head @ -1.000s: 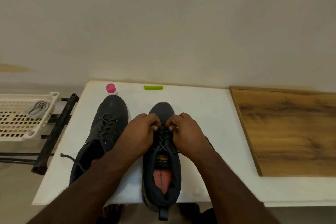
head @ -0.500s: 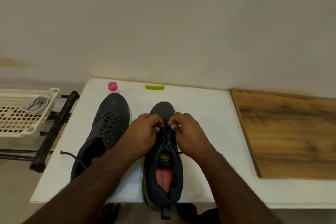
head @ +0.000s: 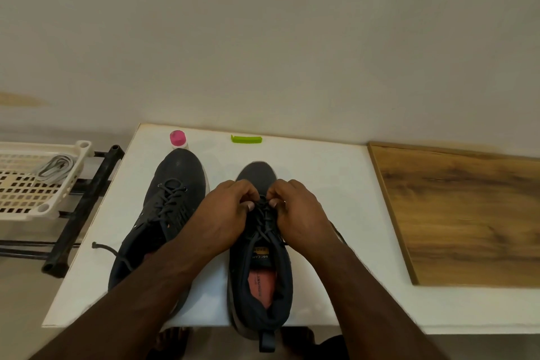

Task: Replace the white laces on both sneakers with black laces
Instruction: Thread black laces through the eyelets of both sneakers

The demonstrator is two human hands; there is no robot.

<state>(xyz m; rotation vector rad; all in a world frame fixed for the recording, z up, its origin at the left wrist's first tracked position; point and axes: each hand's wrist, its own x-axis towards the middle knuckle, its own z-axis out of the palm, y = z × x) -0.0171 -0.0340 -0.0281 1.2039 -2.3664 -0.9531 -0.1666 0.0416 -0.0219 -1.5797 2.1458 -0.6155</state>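
Observation:
Two dark sneakers stand side by side on the white table (head: pixel 315 172), toes pointing away. The left sneaker (head: pixel 172 199) carries black laces, one loose end trailing off to its left. On the right sneaker (head: pixel 260 272) the black lace (head: pixel 264 222) runs up the eyelets. My left hand (head: pixel 225 213) and my right hand (head: pixel 298 210) both pinch that lace near the lowest eyelets, thumbs nearly meeting. The white laces (head: pixel 55 166) lie bundled in the plastic basket (head: pixel 43 207) at the left.
A pink-capped bottle (head: pixel 178 139) stands behind the left sneaker, a green clip (head: pixel 246 139) lies at the table's back edge. A wooden board (head: pixel 467 213) covers the right side. A black metal rack (head: pixel 84 207) holds the basket off the table's left.
Both hands have stayed on the right sneaker's lace, shifting only slightly toward the toe. The sneakers have not moved.

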